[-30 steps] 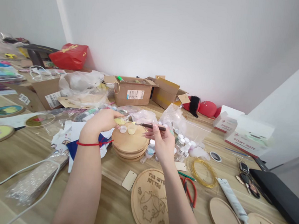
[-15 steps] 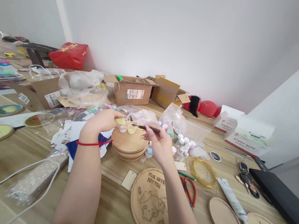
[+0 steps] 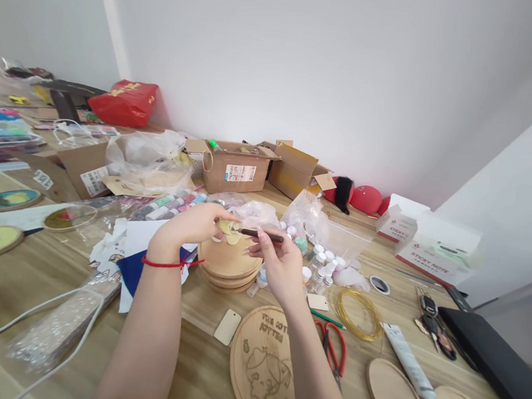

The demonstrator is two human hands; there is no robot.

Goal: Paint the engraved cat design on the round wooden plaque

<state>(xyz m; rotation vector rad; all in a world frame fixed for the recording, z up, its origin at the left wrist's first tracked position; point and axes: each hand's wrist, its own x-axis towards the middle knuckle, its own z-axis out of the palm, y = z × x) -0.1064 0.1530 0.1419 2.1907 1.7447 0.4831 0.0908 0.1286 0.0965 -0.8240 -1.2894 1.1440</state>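
My left hand (image 3: pixel 200 223), with a red cord at its wrist, is closed on a small pale yellow container (image 3: pixel 226 226) tilted above a stack of round wooden boards (image 3: pixel 227 260). Closed around a thin dark-handled tool (image 3: pixel 262 234) is my right hand (image 3: pixel 279 260). The tool lies nearly level, its tip at the yellow container's mouth. A small cup of pale yellow stuff (image 3: pixel 232 239) sits on the top board just below. My fingers partly hide the container.
Small white-capped bottles (image 3: pixel 323 268) stand right of the stack. Nearer are an engraved round board (image 3: pixel 264 365), red-handled pliers (image 3: pixel 336 350) and a golden wire coil (image 3: pixel 359 314). Open cardboard boxes (image 3: pixel 235 170) stand behind; a white cable (image 3: pixel 86 333) runs at left.
The yellow container has tilted and moved nearer the tool. The tool's tip has come up from the small cup to the container's mouth. The view has shifted slightly.
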